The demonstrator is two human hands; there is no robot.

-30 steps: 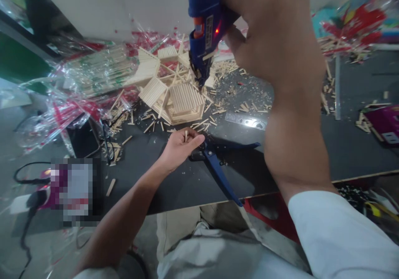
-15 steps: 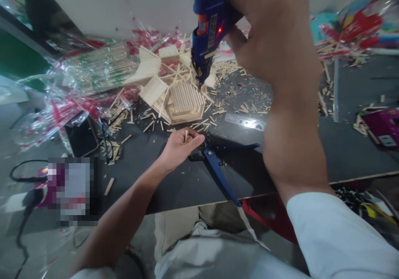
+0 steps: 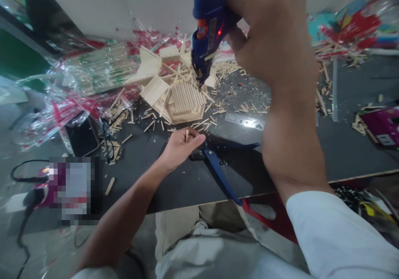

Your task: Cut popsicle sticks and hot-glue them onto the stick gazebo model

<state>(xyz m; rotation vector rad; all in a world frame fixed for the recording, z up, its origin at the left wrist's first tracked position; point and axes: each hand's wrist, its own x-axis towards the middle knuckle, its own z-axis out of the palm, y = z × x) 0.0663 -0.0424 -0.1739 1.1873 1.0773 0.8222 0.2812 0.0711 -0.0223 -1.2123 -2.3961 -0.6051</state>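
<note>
My right hand [image 3: 249,34] is wrapped round a blue hot glue gun [image 3: 204,42], its small red light lit. The gun points down, with its nozzle at the right side of a wooden stick model [image 3: 187,98] made of slatted panels over a many-sided base. Whether the nozzle touches the wood I cannot tell. In front of the model my left hand [image 3: 183,144] is closed, with a short wooden stick [image 3: 187,135] poking up between its fingers. Blue-handled cutters [image 3: 215,162] lie on the table just beside that hand.
Cut stick pieces [image 3: 116,152] litter the dark table. A metal ruler [image 3: 245,121] lies right of the model. Plastic-wrapped stick bundles [image 3: 99,67], a phone [image 3: 81,135] and a purple box with cables [image 3: 52,187] are on the left; another purple box [image 3: 382,125] is at far right.
Hardly anything differs. The view has shifted very slightly, while the glue gun stays at the model and the left hand keeps its place with the stick.
</note>
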